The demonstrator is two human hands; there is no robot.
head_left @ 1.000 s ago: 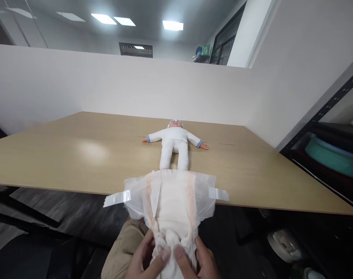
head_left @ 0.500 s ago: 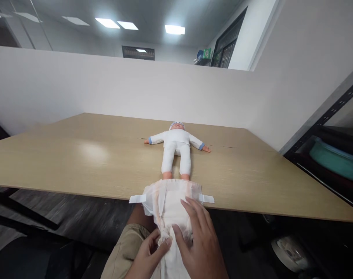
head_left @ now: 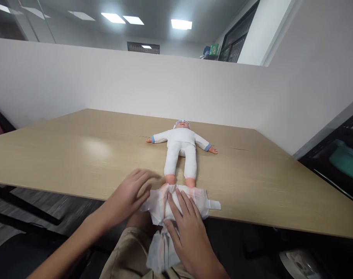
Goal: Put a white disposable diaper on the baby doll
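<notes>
An unfolded white diaper (head_left: 157, 214) lies over the near table edge, its lower part hanging down over my lap. One fastening tab (head_left: 214, 204) sticks out to its right. My right hand (head_left: 187, 223) rests flat on the diaper with its fingers stretched out. Raised at the diaper's upper left corner, my left hand (head_left: 135, 192) has its fingers apart and curved, slightly blurred, with nothing seen in them. Just beyond the diaper a baby doll (head_left: 180, 149) in a white suit with blue cuffs lies on its back, arms spread, feet toward me.
The wooden table (head_left: 62, 155) reaches back to a low white wall (head_left: 135, 83). At the right stands a dark shelf with a teal item (head_left: 346, 164). A white rounded object (head_left: 300, 259) sits under the table at the right.
My left hand has left the diaper's middle and moved up to its upper left corner. My right hand has flattened onto the diaper. The diaper's lower part has bunched and narrowed.
</notes>
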